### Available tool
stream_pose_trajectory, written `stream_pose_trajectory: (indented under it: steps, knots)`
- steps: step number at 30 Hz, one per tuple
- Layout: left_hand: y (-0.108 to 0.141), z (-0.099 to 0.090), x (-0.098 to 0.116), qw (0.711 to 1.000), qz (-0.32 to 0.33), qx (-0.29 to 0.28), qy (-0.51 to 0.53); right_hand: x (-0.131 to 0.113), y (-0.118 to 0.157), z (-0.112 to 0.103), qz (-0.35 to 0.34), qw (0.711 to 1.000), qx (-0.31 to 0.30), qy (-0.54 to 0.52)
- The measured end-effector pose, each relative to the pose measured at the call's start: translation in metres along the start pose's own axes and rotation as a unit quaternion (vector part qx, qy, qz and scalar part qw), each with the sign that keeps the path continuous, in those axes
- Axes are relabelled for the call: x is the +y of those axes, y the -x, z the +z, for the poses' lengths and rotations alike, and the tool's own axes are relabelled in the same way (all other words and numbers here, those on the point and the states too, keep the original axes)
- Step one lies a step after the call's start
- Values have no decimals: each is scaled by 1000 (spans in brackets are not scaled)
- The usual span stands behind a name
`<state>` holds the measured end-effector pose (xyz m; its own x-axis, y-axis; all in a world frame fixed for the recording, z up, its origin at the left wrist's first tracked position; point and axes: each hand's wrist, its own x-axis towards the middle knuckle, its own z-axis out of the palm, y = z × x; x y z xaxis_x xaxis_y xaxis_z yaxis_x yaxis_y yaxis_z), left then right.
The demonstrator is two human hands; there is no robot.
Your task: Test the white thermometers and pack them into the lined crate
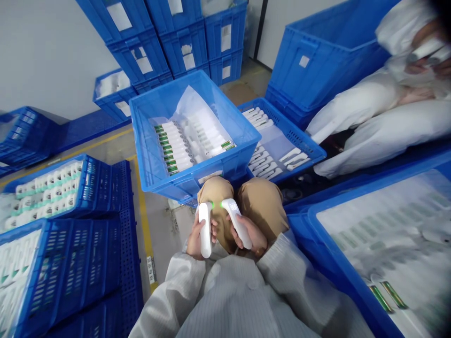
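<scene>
My left hand (195,238) is closed around a white infrared thermometer (205,230), held upright above my lap. In my right hand (253,234) is a second white infrared thermometer (240,227), tilted to the left, with a lit display near its top. The heads of the two thermometers face each other a short gap apart, and a green glow shows at each. Just beyond my knees stands a blue bin (151,185). Inside it lie rows of white thermometers (176,145), several with green-and-gold batteries showing at their ends, and a white liner sheet (192,105).
A shallow blue tray (313,155) with white parts sits behind the bin's right side. Blue crates (105,188) of white parts stand at left, and another bin (313,216) at right. Stacked bins (169,37) rise behind. A co-worker (380,108) sits at upper right holding white devices.
</scene>
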<state>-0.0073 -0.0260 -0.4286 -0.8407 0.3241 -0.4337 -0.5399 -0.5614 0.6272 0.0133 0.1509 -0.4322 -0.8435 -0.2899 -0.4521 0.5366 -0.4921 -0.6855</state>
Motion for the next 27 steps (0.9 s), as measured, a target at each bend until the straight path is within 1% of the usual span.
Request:
stream_pose_trajectory:
  steps: [3, 6, 9, 16, 21, 27]
  knots:
    - [4, 8, 2, 999, 0, 6, -34, 3, -2, -1, -4, 1000, 7, 27]
    - [8, 19, 3, 997, 5, -3, -76, 8, -5, -1, -10, 999, 13, 44]
    - [9, 24, 2, 995, 4, -9, -98, 11, -7, -1, -25, 997, 20, 65]
    - [5, 23, -1, 992, 0, 2, -123, 9, -6, 2, -26, 996, 19, 78]
    - [6, 23, -1, 994, -6, -7, -110, 11, -7, 1, -24, 996, 18, 80]
    - [4, 23, 0, 992, -13, -11, -124, 11, -8, 0, -17, 997, 35, 73]
